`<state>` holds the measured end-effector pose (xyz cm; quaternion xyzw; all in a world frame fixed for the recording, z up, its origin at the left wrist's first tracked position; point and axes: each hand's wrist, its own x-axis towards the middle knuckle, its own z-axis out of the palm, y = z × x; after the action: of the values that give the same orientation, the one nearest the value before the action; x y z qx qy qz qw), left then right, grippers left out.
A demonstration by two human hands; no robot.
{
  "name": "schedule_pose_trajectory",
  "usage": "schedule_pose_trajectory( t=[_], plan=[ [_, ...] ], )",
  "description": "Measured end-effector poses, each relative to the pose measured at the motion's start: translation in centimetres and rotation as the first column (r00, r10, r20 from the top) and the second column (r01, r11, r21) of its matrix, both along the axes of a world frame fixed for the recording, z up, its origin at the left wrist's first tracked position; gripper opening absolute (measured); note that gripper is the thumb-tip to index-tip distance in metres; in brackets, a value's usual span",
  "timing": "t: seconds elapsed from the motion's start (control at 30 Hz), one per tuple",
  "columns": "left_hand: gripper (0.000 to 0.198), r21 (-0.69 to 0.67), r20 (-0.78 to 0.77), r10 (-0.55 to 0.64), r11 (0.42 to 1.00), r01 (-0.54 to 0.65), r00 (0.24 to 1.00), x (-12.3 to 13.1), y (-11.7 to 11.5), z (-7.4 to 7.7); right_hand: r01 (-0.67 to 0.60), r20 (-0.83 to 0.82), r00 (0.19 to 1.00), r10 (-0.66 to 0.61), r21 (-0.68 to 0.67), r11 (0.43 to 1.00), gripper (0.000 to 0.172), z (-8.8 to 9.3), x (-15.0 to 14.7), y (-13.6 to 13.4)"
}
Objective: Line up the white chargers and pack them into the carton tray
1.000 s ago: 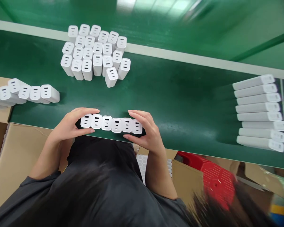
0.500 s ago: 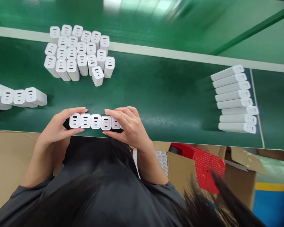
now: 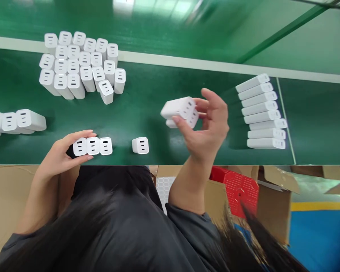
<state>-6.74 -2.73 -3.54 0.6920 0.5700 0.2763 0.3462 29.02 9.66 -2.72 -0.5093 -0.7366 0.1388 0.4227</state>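
My right hand (image 3: 205, 124) is raised above the green belt (image 3: 147, 109), closed on two white chargers (image 3: 181, 111) held sideways. My left hand (image 3: 61, 153) cups the left end of a short row of three upright white chargers (image 3: 93, 146) at the near edge of the belt. A single charger (image 3: 140, 145) stands alone a little to the right of that row, touched by neither hand.
A cluster of several upright chargers (image 3: 81, 66) stands at the far left. More chargers (image 3: 15, 121) lie at the left edge. A stack of chargers lying flat (image 3: 262, 111) sits at the right. Cardboard boxes (image 3: 5, 196) and a red crate (image 3: 238, 189) are below the belt.
My right hand has lifted two chargers off the right end of the row and moved up and to the right. One charger is left standing alone; my left hand still holds the rest.
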Motion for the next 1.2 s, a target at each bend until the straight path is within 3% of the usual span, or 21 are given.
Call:
schedule_pose_trajectory(
  t=[0.1,0.17,0.27,0.4,0.47,0.53,0.6,0.67,0.87,1.03,1.1,1.2],
  plan=[
    [0.06,-0.01,-0.015,0.001,1.0,-0.001,1.0,0.0,0.0,0.0,0.286,0.144,0.95,-0.276,-0.048,0.957,0.071,-1.5,4.7,0.3],
    [0.06,-0.017,-0.019,0.006,1.0,-0.006,1.0,0.1,0.0,0.1,0.391,0.187,0.909,-0.372,-0.077,0.917,0.07,-2.6,7.1,0.2],
    [0.059,-0.019,-0.024,0.016,1.0,-0.016,1.0,0.2,0.0,0.1,0.408,0.253,0.89,-0.38,-0.07,0.91,0.071,-3.7,9.0,0.0],
    [0.061,-0.004,-0.006,0.019,1.0,-0.019,1.0,0.3,0.0,0.1,0.34,0.229,0.89,-0.395,0.246,0.908,0.065,-3.2,7.3,-1.4],
    [0.063,0.005,-0.002,0.014,1.0,-0.014,1.0,0.3,0.0,0.1,0.227,0.121,0.956,-0.266,0.265,0.937,0.053,-2.7,5.1,-2.6],
    [0.064,0.01,-0.004,0.013,1.0,-0.013,1.0,0.3,0.0,0.1,-0.059,0.04,0.998,0.055,0.089,0.994,0.052,-2.3,2.5,-3.9],
    [0.063,0.002,-0.013,0.023,1.0,-0.023,1.0,0.4,0.0,0.2,-0.37,-0.026,0.928,0.371,-0.142,0.918,0.056,-2.1,-0.1,-4.8],
    [0.061,-0.01,-0.019,0.034,0.999,-0.035,0.999,0.6,0.0,0.3,-0.513,-0.073,0.855,0.513,-0.252,0.82,0.057,-2.2,-2.6,-5.3],
    [0.053,-0.007,-0.022,0.046,0.999,-0.046,0.999,0.7,0.1,0.3,-0.655,-0.141,0.754,0.641,-0.235,0.718,0.051,-2.7,-7.9,-5.7],
    [0.052,0.024,-0.075,0.025,0.999,-0.023,0.997,0.7,-0.1,0.5,-0.661,-0.129,0.749,0.65,-0.199,0.723,0.059,-2.6,-8.8,-6.4],
    [0.06,0.109,-0.147,0.02,0.994,-0.004,0.989,0.9,-0.3,0.9,-0.625,-0.112,0.78,0.616,-0.178,0.76,0.064,-2.5,-7.6,-6.4],
    [0.073,0.253,-0.362,0.088,0.968,0.006,0.928,1.6,-0.5,1.6,-0.367,-0.077,0.929,0.362,-0.064,0.928,0.053,-2.4,-3.7,-6.0]
  ],
)
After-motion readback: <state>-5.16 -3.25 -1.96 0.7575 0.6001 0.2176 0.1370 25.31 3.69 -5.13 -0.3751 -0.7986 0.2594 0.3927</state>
